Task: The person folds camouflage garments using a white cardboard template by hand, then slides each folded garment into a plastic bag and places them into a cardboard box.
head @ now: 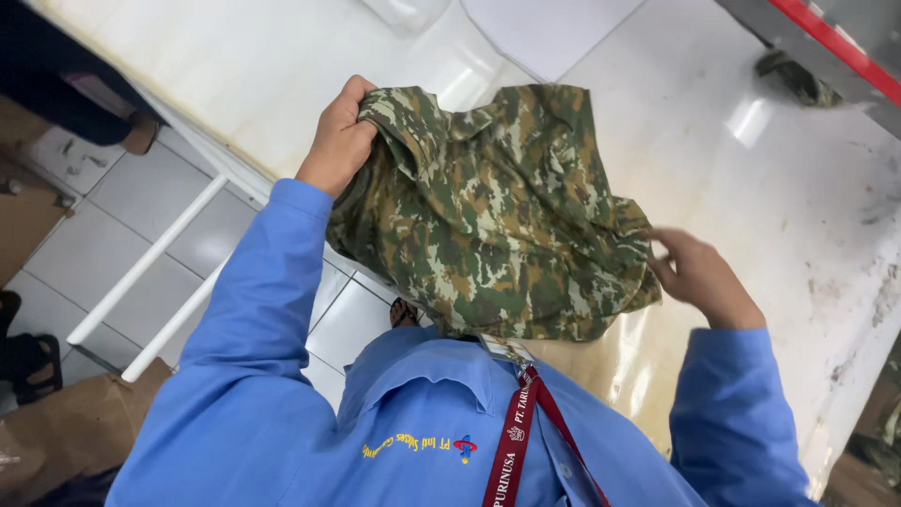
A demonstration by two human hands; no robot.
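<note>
From the head view, the camouflage cloth (493,211) is bunched and rumpled, held up just over the white table (732,188), not yet spread flat or folded. The left hand (340,141) clenches its upper corner. The right hand (699,277) touches the opposite edge, fingers loosely curled; its grip is unclear. The fabric is green, brown and tan.

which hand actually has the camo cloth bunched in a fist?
The left hand: it clenches the camouflage cloth at its upper corner. The right hand is open, fingers only at the cloth's edge.
</note>
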